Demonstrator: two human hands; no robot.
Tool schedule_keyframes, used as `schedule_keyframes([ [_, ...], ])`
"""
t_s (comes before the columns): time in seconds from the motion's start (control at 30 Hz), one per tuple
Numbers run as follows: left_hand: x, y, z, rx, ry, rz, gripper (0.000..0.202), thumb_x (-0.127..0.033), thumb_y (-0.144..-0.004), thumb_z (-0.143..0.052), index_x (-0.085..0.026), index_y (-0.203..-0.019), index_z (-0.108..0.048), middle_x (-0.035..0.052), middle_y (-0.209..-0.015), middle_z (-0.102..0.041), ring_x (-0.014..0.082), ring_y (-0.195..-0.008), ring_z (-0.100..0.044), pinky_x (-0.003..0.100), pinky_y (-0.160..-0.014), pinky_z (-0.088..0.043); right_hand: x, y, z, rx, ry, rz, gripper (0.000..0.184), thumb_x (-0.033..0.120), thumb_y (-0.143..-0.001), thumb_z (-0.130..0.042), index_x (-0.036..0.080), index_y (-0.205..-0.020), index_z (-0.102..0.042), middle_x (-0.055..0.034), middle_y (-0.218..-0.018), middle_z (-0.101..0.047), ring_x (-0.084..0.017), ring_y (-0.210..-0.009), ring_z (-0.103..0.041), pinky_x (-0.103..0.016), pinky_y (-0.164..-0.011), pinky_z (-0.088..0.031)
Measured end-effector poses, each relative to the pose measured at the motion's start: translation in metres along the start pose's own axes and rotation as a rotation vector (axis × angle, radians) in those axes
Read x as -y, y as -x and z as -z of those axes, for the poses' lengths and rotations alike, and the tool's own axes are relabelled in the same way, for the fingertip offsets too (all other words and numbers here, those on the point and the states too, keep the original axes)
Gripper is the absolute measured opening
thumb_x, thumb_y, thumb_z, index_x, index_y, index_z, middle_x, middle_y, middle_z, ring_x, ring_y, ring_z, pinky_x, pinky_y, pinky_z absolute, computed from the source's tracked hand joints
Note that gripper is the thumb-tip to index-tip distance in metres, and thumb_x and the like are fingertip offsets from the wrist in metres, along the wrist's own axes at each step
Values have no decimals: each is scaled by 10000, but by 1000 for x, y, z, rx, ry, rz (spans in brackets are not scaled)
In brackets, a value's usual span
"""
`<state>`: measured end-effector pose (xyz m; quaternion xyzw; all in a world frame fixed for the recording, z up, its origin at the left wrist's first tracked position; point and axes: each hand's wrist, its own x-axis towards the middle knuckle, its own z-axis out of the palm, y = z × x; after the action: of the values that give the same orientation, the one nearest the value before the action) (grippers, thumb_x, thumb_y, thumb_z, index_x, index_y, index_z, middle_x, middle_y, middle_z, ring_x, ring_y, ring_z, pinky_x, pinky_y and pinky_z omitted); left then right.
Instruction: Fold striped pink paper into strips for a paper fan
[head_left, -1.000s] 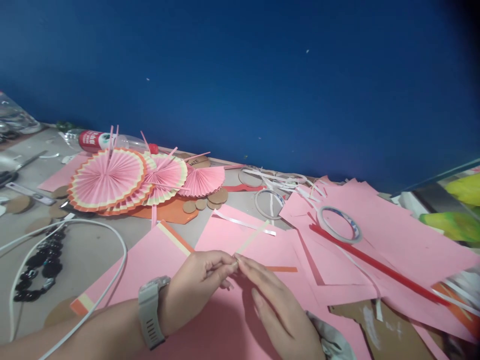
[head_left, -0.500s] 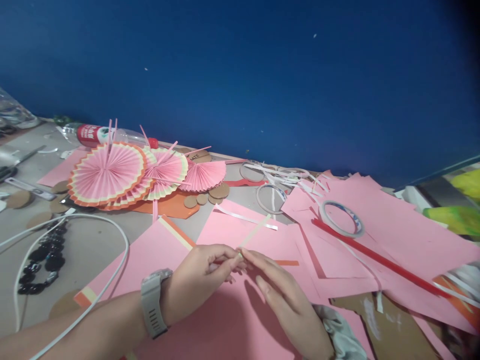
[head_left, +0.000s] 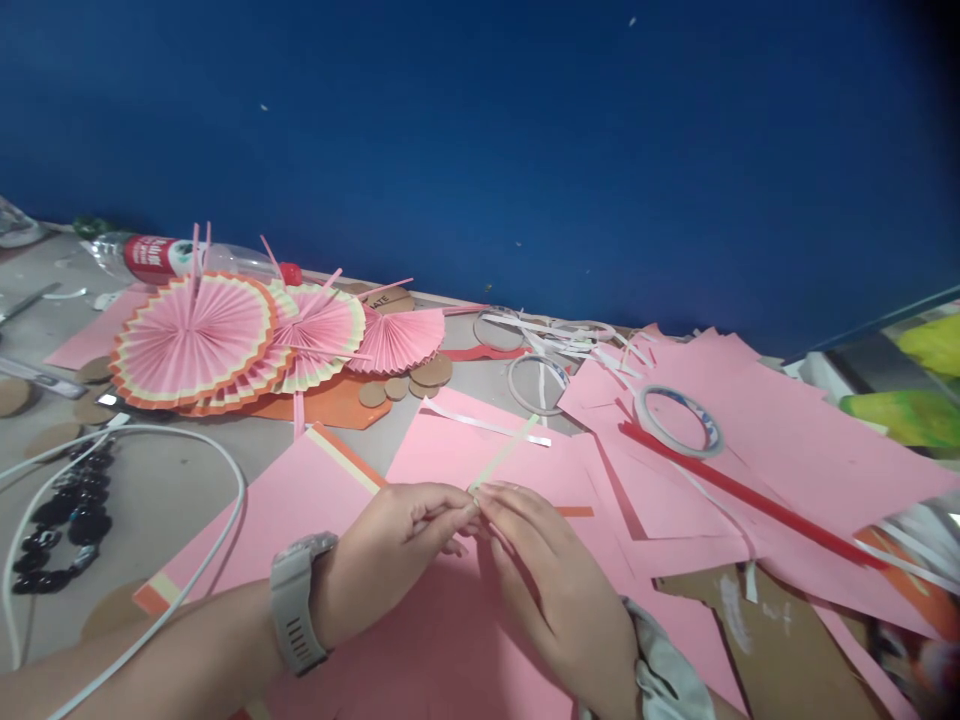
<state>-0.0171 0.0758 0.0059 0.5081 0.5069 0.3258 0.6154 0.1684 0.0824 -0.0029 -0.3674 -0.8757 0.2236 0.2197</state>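
Note:
A narrow pale yellow-green strip (head_left: pixel 504 452) slants up and away from my fingertips, over pink paper. My left hand (head_left: pixel 412 525), with a grey watch on its wrist, pinches the strip's near end between thumb and index finger. From the other side, the fingertips of my right hand (head_left: pixel 547 580) press together on that same end. The two hands meet there, and the end itself is mostly hidden by fingers. Under them lies a large pink sheet (head_left: pixel 442 640). Beyond the hands, a white strip (head_left: pixel 487 424) rests on another pink sheet.
Pleated pink paper fans (head_left: pixel 195 340) stand at the back left before a plastic bottle (head_left: pixel 150 258). A white cable (head_left: pixel 238 500) loops over my left forearm. To the right are a tape roll (head_left: pixel 679 420), a red strip (head_left: pixel 750 502), stacked pink sheets (head_left: pixel 795 430) and cardboard (head_left: pixel 772 640).
My right hand's fingers have closed in more tightly against the left fingertips at the strip's end. The whole view has shifted slightly, so things sit a little further left and higher.

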Motion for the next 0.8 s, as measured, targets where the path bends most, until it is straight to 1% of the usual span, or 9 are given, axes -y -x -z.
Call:
schedule_keyframes([
  [0.17,1,1,1,11,39,11,254,-322,-882,-472,-165,-857,-670,13,-808,-673,140,-789,-622,219,-724,-509,0,-2,0,-9,33,59,438,106,-870,-415,176,-1301,-382,-97,-1253,-475,-216,-1195,-387,-416,-990,-383],
  [0.3,-2,1,1,21,65,29,232,-304,-880,-481,-175,-883,-674,10,-820,-669,132,-798,-623,207,-723,-509,-1,-2,0,-2,-8,38,441,93,-870,-410,186,-1300,-378,-92,-1245,-468,-209,-1191,-374,-404,-985,-381],
  [0.37,-3,1,2,31,67,25,218,-281,-879,-485,-174,-869,-674,7,-812,-664,122,-780,-622,194,-711,-504,-1,-2,-1,-10,-25,32,431,86,-867,-414,187,-1286,-391,-90,-1232,-472,-205,-1182,-378,-398,-987,-376],
  [0.43,-3,0,2,38,67,12,211,-259,-880,-482,-169,-864,-672,9,-806,-662,118,-770,-622,190,-709,-499,-1,-2,-1,-24,-47,32,428,75,-865,-419,190,-1277,-399,-82,-1218,-478,-195,-1171,-385,-385,-990,-371],
  [0.57,-2,-1,3,32,40,-45,202,-209,-881,-481,-173,-940,-671,14,-836,-676,115,-789,-628,190,-738,-485,-2,-4,-2,-29,-98,40,467,48,-855,-429,193,-1297,-379,-71,-1213,-475,-177,-1169,-385,-358,-991,-368],
  [0.67,-2,0,4,39,9,-82,209,-158,-876,-478,-184,-961,-668,6,-862,-679,104,-803,-626,176,-752,-471,-3,-3,-2,-24,-123,35,490,34,-850,-426,194,-1309,-369,-70,-1225,-465,-176,-1178,-376,-356,-993,-361],
  [0.8,-4,0,4,33,-70,-98,216,-165,-890,-460,-205,-965,-658,-21,-823,-665,84,-777,-603,152,-731,-450,-4,-2,-1,-4,-159,26,496,32,-848,-421,198,-1313,-368,-67,-1228,-468,-176,-1181,-376,-358,-992,-355],
])
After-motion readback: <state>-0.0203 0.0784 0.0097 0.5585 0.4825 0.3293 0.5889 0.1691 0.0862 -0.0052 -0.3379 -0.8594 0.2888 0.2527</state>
